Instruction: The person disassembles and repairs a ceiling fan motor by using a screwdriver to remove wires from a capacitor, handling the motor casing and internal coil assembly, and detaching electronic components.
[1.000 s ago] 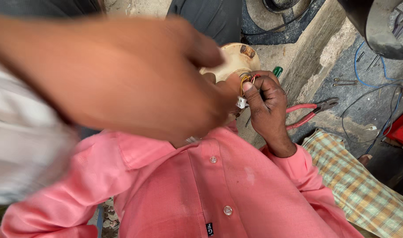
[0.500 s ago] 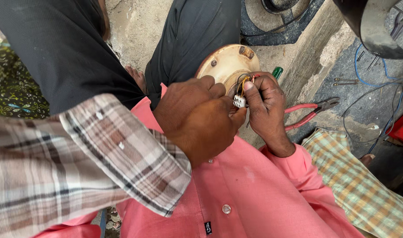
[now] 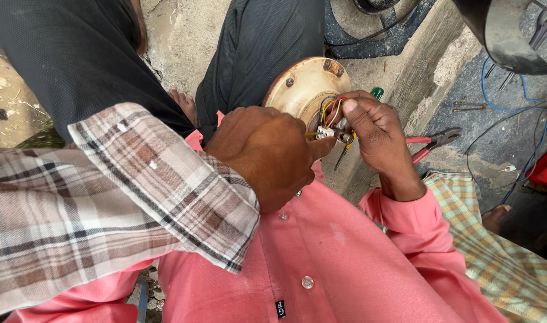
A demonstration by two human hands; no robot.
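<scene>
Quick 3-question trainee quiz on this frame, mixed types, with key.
1. True or false: the red-handled pliers are held in the person's right hand.
2. What is the right hand gripping? A) the wires at the round cream housing B) a blue cable C) a hammer
3. Fill in: the co-worker's hand meeting it at the wires comes out of a ___ sleeve.

Key:
1. False. The pliers lie on the ground to its right.
2. A
3. plaid
</scene>
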